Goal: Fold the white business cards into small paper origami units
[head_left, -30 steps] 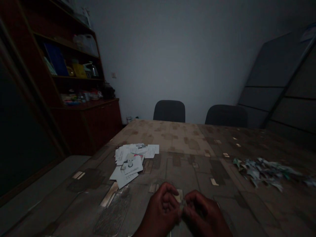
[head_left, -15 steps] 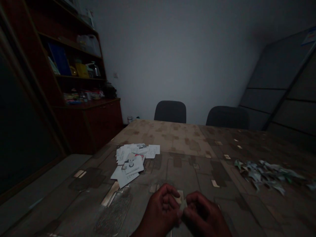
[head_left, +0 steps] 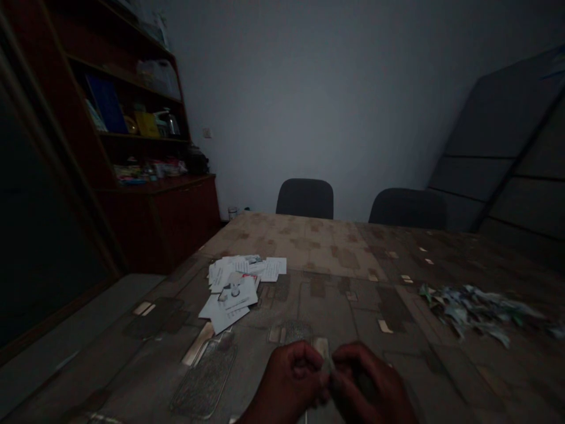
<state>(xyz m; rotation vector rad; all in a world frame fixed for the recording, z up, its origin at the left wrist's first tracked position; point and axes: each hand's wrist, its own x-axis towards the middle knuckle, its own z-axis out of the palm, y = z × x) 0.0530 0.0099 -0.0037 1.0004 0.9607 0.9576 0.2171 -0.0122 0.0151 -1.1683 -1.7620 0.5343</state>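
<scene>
My left hand and my right hand meet low in the middle of the view, over the near part of the table. Fingers are curled and pinched on both, their tips almost touching. Between the fingertips is a small, pale, thin piece, mostly covered; in the dim light its kind cannot be made out. Ahead and to the left of my hands lies a loose pile of white printed cards. Off to the right spreads a heap of crumpled, pale greenish paper-like pieces.
A patterned brown cloth covers the table. Two dark chairs stand at its far side, against the wall. On the left, a red-brown cabinet holds a kettle, containers and other goods. Grey panels lean at the right.
Both hands have dipped slightly, and their fingertips have come closer together around the small pale piece, which shows less now. Cards and crumpled heap lie unchanged.
</scene>
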